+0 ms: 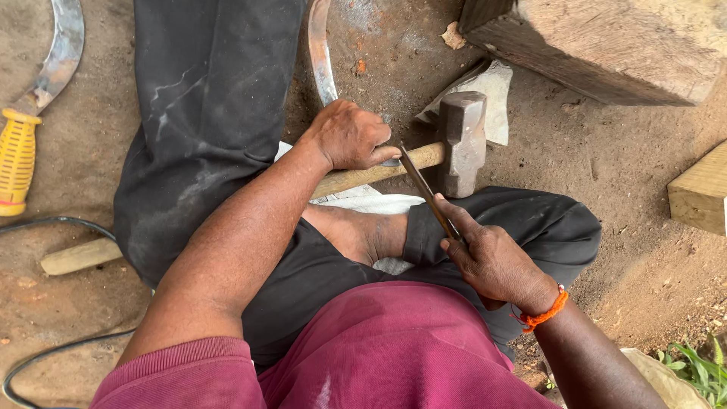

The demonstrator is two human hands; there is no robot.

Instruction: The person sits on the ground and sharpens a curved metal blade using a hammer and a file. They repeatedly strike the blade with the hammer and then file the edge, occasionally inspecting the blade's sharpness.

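sledgehammer [462, 140] beside left hand [350, 136], wood block [606, 45] — beyond

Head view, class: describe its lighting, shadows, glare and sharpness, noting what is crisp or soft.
Head view: soft, even daylight; faint shadow beneath the wooden block; mild sheen on the curved blade; left hand, right hand, file and hammer head all crisp; no obvious motion blur.

Maroon shirt [394, 348], dark grey trousers [204, 98], orange wristband [547, 312], yellow ribbed handle [17, 160].
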